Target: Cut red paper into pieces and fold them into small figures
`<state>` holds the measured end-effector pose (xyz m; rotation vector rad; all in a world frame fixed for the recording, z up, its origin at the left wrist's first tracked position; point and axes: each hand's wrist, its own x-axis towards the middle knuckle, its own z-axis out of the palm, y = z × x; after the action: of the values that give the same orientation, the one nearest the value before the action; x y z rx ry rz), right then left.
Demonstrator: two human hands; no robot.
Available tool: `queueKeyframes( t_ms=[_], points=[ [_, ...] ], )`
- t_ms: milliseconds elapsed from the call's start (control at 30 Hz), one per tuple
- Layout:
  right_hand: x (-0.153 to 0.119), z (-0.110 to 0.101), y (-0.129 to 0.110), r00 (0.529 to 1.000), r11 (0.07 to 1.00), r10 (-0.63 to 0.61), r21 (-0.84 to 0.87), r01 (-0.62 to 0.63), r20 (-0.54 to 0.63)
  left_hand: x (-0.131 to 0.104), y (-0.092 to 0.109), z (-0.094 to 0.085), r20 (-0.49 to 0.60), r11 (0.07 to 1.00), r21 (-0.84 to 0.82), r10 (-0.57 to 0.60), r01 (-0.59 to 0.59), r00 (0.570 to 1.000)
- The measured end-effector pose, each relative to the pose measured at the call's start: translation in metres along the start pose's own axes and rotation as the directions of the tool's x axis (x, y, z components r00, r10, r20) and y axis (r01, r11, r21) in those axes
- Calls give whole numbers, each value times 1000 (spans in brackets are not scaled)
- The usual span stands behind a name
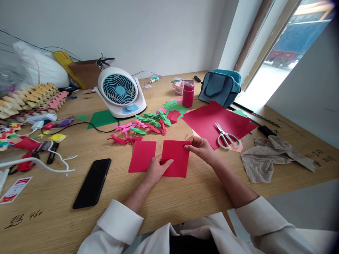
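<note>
On the left of my desk (212, 194) is a long pile of bumpy cream and pink pieces (31, 100), with a big white bag (39, 65) behind it. A card (16, 190) lies nearer the front edge. Next comes a black phone (92, 183), lying slanted near the front edge too. The white fan (120, 90) stands toward the back edge, and some green paper (101, 119) sticks out beside it. In front of the fan is a messy heap of paper bits (148, 123), pink, green and red. Below the heap lies a neat red pile (142, 156) of paper.

Just right of that, my left hand (155, 169) has the red paper (175, 158), with my thumb on top. The paper is right in front of me, near the middle of the front edge. My right hand (201, 150) pinches its top right corner, finger and thumb close together. Behind it stands a red bottle (188, 95). Farther right are big red sheets (201, 121) with scissors (225, 137) on them, blades a bit apart. A blue bag (221, 86) sits by the back edge. A gray cloth (261, 158) lies crumpled on the right side.
</note>
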<state>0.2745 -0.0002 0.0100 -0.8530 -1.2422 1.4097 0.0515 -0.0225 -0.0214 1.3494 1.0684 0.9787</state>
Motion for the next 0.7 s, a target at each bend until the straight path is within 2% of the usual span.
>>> queueKeyframes(
  t_ms=[133,233,433,700],
  points=[
    [-1,-2,-2,995,987,-50,-155,36,-88,2,-1,-1,-38,998,54,24,-22,999],
    [-1,-5,-1,990,968,-72,-247,40,-120,2,-2,-2,-27,999,53,3,-1,1000],
    [-1,-6,0,989,958,-77,-284,38,-128,1,-2,-4,-1,998,61,-22,22,1000],
    [-2,-4,-7,982,938,-142,-334,94,-123,-1,1,-4,-46,999,18,-32,33,998]
  ],
)
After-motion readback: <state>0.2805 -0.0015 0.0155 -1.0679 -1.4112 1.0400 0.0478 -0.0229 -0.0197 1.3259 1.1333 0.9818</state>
